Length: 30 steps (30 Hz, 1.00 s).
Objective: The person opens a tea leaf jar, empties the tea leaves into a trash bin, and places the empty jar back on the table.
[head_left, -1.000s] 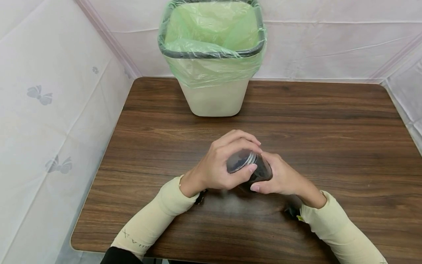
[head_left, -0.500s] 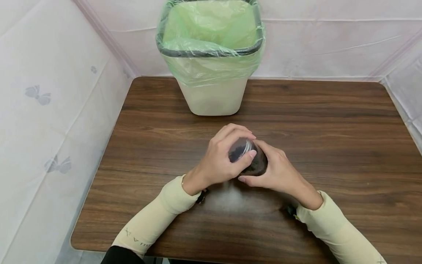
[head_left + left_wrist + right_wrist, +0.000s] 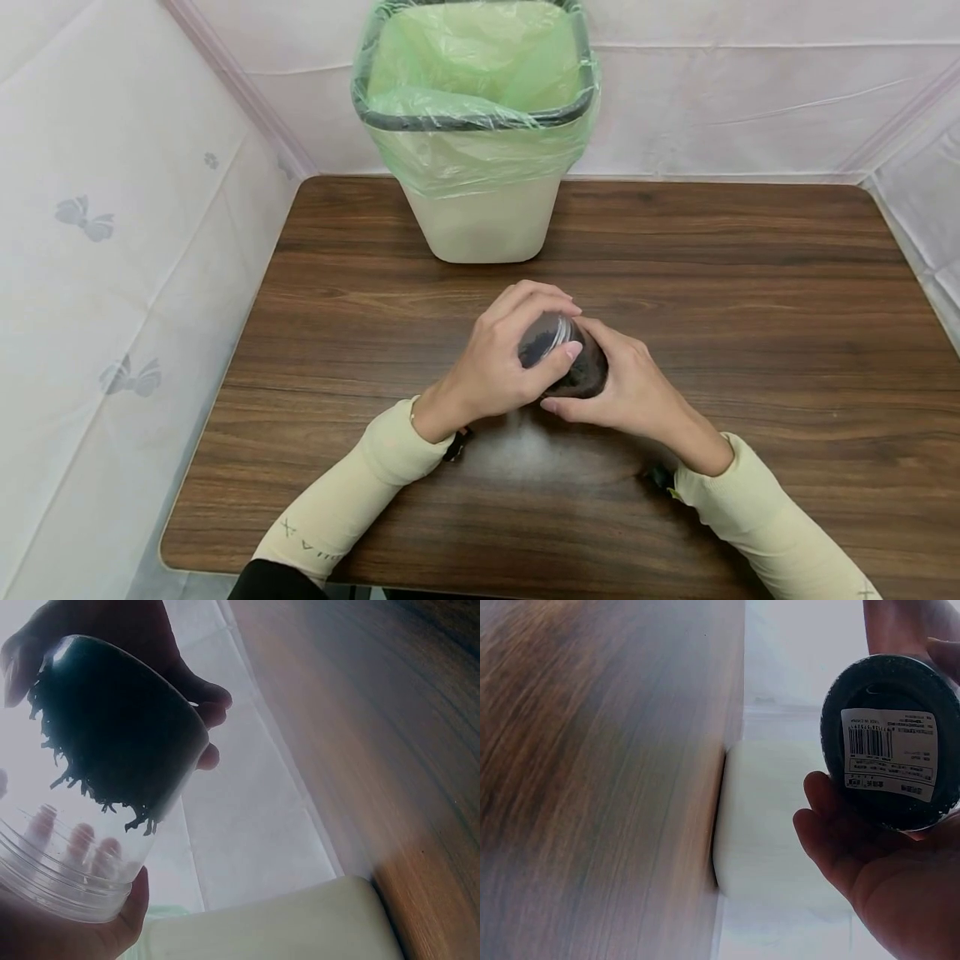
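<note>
A clear jar (image 3: 581, 375) part filled with dark, shredded-looking bits is held tilted above the table between both hands. My left hand (image 3: 498, 358) grips its clear lid end, thumb on the near side and fingers over the far side. Around the lower body curls my right hand (image 3: 633, 379), thumb at the near side. In the left wrist view the dark contents (image 3: 112, 727) gather toward the jar's base, with ridged rings at the lid end. A white barcode label (image 3: 890, 754) on the jar's underside faces the right wrist view.
A cream bin (image 3: 491, 221) lined with a green plastic bag (image 3: 480, 158) stands at the back of the brown wooden table (image 3: 735, 292). White sheeting (image 3: 97, 292) with bow prints hangs at the left and behind the table.
Over the last second both hands have shifted the jar slightly away from me, and the right hand a little leftward. Since half a second ago they are almost still.
</note>
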Tool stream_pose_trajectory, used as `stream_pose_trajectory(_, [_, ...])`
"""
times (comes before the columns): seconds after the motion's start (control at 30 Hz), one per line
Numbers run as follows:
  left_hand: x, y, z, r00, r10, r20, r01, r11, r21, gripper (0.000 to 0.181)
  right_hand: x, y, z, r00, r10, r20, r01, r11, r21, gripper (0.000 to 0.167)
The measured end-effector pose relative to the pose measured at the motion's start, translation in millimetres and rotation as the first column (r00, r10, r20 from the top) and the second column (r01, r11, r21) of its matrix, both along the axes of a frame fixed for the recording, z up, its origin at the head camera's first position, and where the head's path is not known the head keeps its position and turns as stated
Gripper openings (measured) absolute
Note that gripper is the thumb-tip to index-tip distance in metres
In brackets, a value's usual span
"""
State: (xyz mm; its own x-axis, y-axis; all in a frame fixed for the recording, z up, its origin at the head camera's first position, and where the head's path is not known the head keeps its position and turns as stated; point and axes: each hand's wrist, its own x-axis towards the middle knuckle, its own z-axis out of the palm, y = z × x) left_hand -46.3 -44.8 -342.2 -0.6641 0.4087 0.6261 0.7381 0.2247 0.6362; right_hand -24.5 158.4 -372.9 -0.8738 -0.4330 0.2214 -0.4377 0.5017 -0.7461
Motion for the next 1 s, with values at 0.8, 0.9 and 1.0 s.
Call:
stream_pose_trajectory(0.8, [2.0,-6.1,9.1,0.995,-0.054,0.080,0.065,0.987,-0.149,0.051,-1.9,5.9,0.9,0.998,0.027,0.055,-0.025,0.998,-0.051,0.077])
stream_pose_trajectory(0.9, [2.2,-7.6,12.1,0.995,-0.081,0.054,0.088,0.985,-0.146,0.055,-1.7,7.8,1.7,0.994,0.063,0.086,-0.056,0.995,-0.080,0.075])
stream_pose_trajectory(1.0, [2.5,-9.4,15.9,0.993,-0.119,0.026,0.121,0.985,-0.120,0.056,-1.5,9.7,2.7,0.985,0.118,0.128,-0.103,0.988,-0.116,0.073])
